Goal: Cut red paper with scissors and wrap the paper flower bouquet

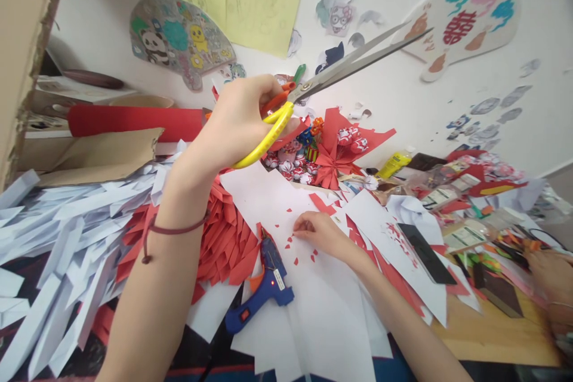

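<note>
My left hand [244, 122] is raised above the table, fingers closed through the yellow and orange handles of large scissors [313, 80]; the long steel blades point up and right, nearly closed. My right hand [320, 233] rests low on a white paper sheet [313, 292], fingertips curled together in a pinch among small red paper scraps [298, 250]; what they hold is too small to make out. A red cord bracelet [172, 231] circles my left wrist.
A blue glue gun [264, 286] lies on the paper by my right hand. Folded red paper pieces [226, 245] and white paper strips [58, 250] pile at left. Red flowers and ornaments [322, 152], a black phone [425, 253] and clutter lie behind. Another person's hand [553, 277] is at far right.
</note>
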